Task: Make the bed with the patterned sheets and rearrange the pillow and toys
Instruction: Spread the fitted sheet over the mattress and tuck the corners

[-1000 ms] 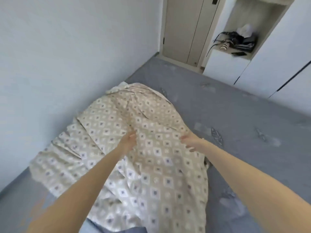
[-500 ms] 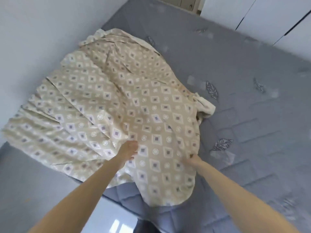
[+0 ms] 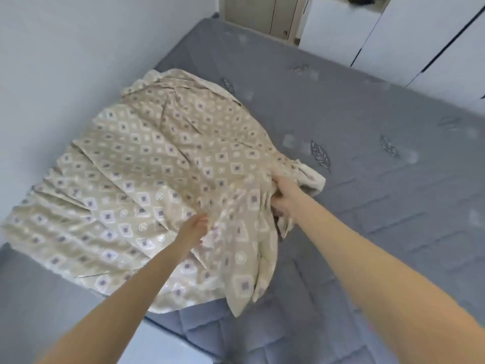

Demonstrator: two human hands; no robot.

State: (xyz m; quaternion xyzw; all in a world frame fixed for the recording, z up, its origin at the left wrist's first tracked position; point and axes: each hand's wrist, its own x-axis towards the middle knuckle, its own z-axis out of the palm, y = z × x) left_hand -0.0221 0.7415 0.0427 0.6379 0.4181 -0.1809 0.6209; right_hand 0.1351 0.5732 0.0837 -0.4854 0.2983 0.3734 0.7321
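Grey quilted bed (image 3: 380, 185), stitched with scattered leaf motifs, is seen across the right and far part of the view. It is bounded on the left by a pale wall (image 3: 65, 61) and at the far end by a wooden door (image 3: 262, 11) and a white wardrobe (image 3: 409, 35). On the left half of the bed the sheet (image 3: 147, 179) is spread in a loose, creased mass. It is beige and printed with small squares and circles, and its far end is bunched close to the wall. The near right part of the sheet is gathered and lifted between two bare arms that are stretched in from the bottom of the view. The left hand (image 3: 194, 229) is closed on the fabric near the middle of the near edge, with the fingers sunk into a fold. The right hand (image 3: 284, 195) is clenched round a thick bunch at the right edge, just beside a cream underside that is turned out onto the bed. Below the hands a pointed fold of the sheet is left hanging over the near part of the bed
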